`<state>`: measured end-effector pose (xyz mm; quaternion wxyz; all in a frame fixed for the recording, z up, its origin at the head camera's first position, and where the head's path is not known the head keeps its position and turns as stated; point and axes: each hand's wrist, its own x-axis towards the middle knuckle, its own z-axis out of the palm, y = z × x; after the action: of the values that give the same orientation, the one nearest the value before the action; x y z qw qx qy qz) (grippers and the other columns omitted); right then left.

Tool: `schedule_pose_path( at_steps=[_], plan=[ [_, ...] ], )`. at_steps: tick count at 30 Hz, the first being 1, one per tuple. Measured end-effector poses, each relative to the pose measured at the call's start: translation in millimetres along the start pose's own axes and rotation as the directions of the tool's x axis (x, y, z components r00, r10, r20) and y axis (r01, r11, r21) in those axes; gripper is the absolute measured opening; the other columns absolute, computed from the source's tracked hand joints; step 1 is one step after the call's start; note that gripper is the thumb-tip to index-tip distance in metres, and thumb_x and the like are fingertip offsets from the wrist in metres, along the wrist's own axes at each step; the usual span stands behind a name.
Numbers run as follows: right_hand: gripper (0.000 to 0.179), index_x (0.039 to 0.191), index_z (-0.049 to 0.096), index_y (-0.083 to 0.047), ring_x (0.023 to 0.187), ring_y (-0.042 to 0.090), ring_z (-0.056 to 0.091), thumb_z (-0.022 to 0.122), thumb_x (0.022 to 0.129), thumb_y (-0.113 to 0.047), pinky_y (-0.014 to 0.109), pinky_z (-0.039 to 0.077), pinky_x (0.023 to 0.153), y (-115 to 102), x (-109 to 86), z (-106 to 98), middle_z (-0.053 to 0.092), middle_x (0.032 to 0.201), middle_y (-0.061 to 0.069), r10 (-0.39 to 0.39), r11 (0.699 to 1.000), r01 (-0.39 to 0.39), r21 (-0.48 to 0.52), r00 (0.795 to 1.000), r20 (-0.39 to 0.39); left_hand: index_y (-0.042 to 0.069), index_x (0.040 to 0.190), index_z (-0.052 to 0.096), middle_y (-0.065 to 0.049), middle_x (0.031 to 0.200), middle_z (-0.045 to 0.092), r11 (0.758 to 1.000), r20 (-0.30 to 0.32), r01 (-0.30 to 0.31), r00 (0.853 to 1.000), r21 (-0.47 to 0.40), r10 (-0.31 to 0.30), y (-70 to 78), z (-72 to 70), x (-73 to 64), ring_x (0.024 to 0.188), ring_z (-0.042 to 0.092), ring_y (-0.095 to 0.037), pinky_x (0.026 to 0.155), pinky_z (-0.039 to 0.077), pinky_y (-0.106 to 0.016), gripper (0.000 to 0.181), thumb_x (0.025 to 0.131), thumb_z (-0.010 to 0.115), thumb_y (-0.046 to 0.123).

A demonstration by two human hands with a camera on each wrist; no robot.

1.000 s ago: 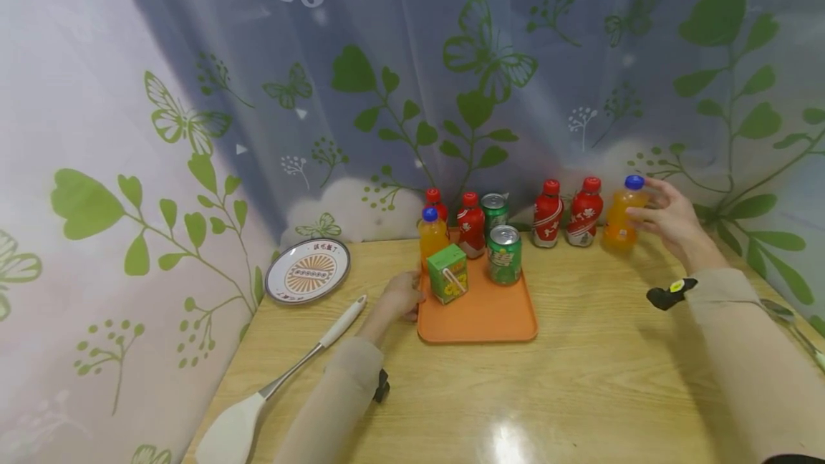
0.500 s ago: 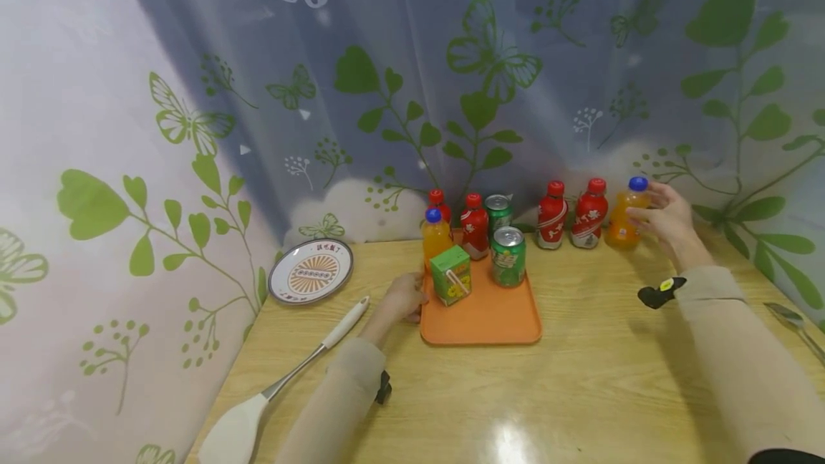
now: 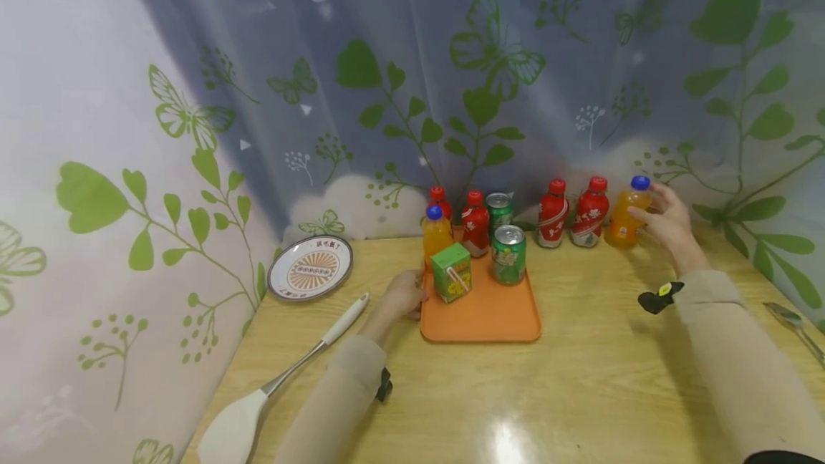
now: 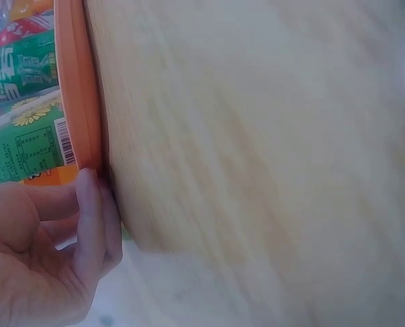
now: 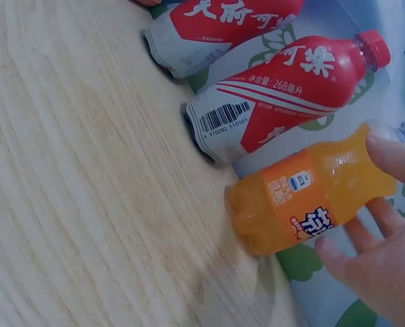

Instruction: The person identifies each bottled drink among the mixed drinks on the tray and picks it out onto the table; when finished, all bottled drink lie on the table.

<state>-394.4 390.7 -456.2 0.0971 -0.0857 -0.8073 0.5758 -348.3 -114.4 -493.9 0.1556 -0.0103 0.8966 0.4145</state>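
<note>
My left hand (image 3: 404,295) pinches the left rim of an orange tray (image 3: 480,324), fingertips at its edge in the left wrist view. On the tray stand a green juice box (image 3: 451,274), an orange soda bottle with a blue cap (image 3: 437,238), two red cola bottles, one in front (image 3: 475,224), and two green cans, the nearer one (image 3: 509,256) toward the right. At the table's back right, my right hand (image 3: 670,224) grips a second orange soda bottle (image 5: 305,194) around its upper part, thumb on the near side. This bottle stands upright, its base on the table.
Two more red cola bottles, one (image 3: 552,215) left of the other (image 3: 589,213), stand between tray and right hand. A patterned plate (image 3: 311,268) and a white spatula (image 3: 235,421) lie at left. A spoon (image 3: 786,317) lies at the right edge. A printed curtain (image 3: 399,92) hangs behind.
My right hand and forearm have shifted slightly left, closer around the orange soda bottle. The bottle and the tray stay in place, and my left hand keeps its hold on the rim.
</note>
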Motion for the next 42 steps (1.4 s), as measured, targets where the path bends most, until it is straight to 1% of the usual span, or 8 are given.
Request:
schedule_pose_path(
  at_steps=[4,8,12,14,20,30,35,42],
  plan=[
    [0.081,0.170,0.014,-0.016,0.158,0.047,0.026,0.062,0.106,-0.029,0.033,0.054,0.117,0,-4.9,4,0.018,0.174,0.025,-0.016,0.998,0.014,-0.059,1.000,-0.026,0.008,0.162,0.040,-0.022,0.129,0.067,1.000,0.000,0.008,1.000,0.001,-0.008,-1.0,2.3,-2.3,0.065,0.060,-0.014,0.049,0.062,-0.024,0.068,0.099,0.062,-0.004],
    [0.078,0.168,0.021,-0.015,0.160,0.040,0.026,0.065,0.104,-0.028,0.045,0.037,0.133,-9,-14.7,16,0.024,0.173,0.022,-0.052,0.999,0.049,-0.017,0.983,-0.175,0.006,0.162,0.040,-0.018,0.116,0.069,1.000,0.007,-0.016,1.000,0.013,0.016,-3.9,0.4,-0.9,0.062,0.061,-0.013,0.050,0.063,-0.025,0.068,0.098,0.063,-0.005],
    [0.065,0.158,0.042,-0.016,0.153,0.029,0.040,0.070,0.101,-0.025,0.042,0.034,0.133,-29,-33.4,37,0.044,0.162,0.015,-0.173,0.984,0.178,-0.022,0.911,-0.373,0.003,0.161,0.041,-0.018,0.103,0.067,0.999,0.017,-0.035,0.999,0.005,0.035,-6.6,-4.7,0.5,0.059,0.058,-0.013,0.054,0.066,-0.027,0.069,0.096,0.063,-0.006],
    [0.060,0.154,0.047,-0.014,0.147,0.028,0.045,0.071,0.100,-0.023,0.042,0.039,0.130,-38,-42.2,50,0.049,0.155,0.014,-0.261,0.964,0.260,-0.057,0.882,-0.392,0.002,0.159,0.043,-0.022,0.116,0.068,0.999,0.012,-0.033,0.999,-0.009,0.033,-7.3,-6.4,0.3,0.060,0.058,-0.014,0.056,0.067,-0.029,0.069,0.094,0.063,-0.006],
    [0.063,0.158,0.044,-0.009,0.140,0.040,0.047,0.067,0.103,-0.031,0.059,0.044,0.119,-65,-59.2,89,0.048,0.152,0.021,-0.432,0.900,0.405,-0.161,0.877,-0.208,-0.001,0.157,0.045,-0.026,0.144,0.062,0.999,0.001,-0.043,0.999,-0.009,0.043,-6.8,-5.7,1.7,0.062,0.063,-0.015,0.055,0.067,-0.028,0.072,0.088,0.066,-0.009],
    [0.073,0.164,0.037,-0.014,0.138,0.044,0.048,0.069,0.101,-0.035,0.067,0.048,0.111,-108,-66.8,147,0.041,0.160,0.021,-0.514,0.827,0.497,-0.264,0.858,0.002,-0.002,0.155,0.047,-0.029,0.126,0.068,0.996,-0.011,-0.027,1.000,0.088,0.028,2.9,-4.3,8.2,0.057,0.067,-0.021,0.053,0.067,-0.031,0.074,0.085,0.067,-0.013],
    [0.078,0.166,0.034,-0.017,0.139,0.045,0.043,0.068,0.100,-0.042,0.069,0.047,0.106,-119,-65.1,171,0.039,0.160,0.021,-0.509,0.777,0.503,-0.379,0.856,0.092,-0.003,0.151,0.052,-0.029,0.122,0.068,0.988,-0.018,-0.018,1.000,0.156,0.022,11.0,-6.0,8.3,0.057,0.068,-0.023,0.050,0.065,-0.030,0.069,0.084,0.066,-0.014],
    [0.083,0.166,0.033,-0.018,0.129,0.047,0.043,0.068,0.099,-0.052,0.059,0.051,0.090,-120,-62.2,197,0.038,0.160,0.021,-0.408,0.729,0.444,-0.521,0.893,0.190,0.001,0.153,0.051,-0.028,0.134,0.064,0.991,-0.013,-0.003,1.000,0.131,0.004,12.0,-0.4,6.7,0.068,0.069,-0.024,0.053,0.066,-0.029,0.067,0.089,0.066,-0.014]
  ],
)
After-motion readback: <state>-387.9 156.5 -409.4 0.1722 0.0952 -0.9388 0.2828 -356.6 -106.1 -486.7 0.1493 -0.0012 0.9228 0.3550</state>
